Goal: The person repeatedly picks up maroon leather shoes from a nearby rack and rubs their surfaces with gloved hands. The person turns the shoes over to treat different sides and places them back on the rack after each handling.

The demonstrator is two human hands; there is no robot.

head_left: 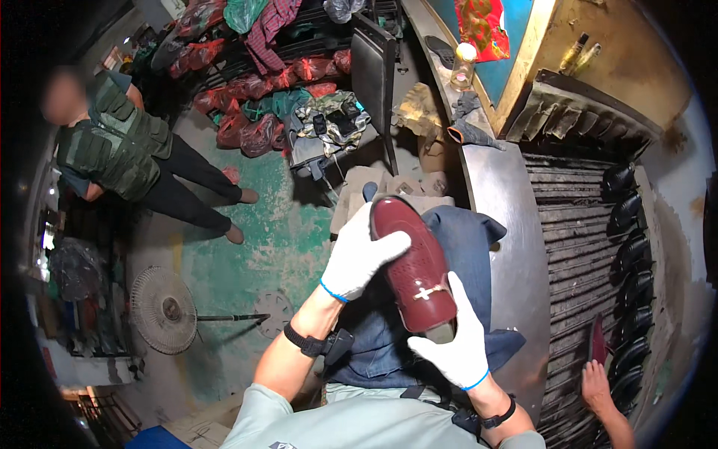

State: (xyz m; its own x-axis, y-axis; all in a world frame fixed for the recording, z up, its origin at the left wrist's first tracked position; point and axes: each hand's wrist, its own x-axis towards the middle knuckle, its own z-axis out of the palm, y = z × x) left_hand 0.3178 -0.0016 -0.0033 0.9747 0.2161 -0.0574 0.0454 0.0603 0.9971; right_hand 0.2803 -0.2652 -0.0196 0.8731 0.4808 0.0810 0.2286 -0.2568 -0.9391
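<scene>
I hold the burgundy perforated shoe (pixel 411 251) above my jeans (pixel 378 348), upper facing me: left hand (pixel 359 258) curled round its side, thumb on top, right hand (pixel 462 344) half-open, cradling the rear, presumably so 2 grips steady it.

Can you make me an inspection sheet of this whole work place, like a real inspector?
Surface: metal counter at the right, marked here and there; dark slatted rack beyond it.
Job's things: one shiny dark red shoe, held above the lap, pale cross shape near its lower end.
Clutter: clear jar and grey cloth on the counter; red bags piled farther off.
Hands: left hand grips the shoe's upper part; right hand its lower end; both white-gloved.
Cables: nothing seen for certain.
Surroundings: fan and standing person at left; black shoes and another person's hand at right.
</scene>
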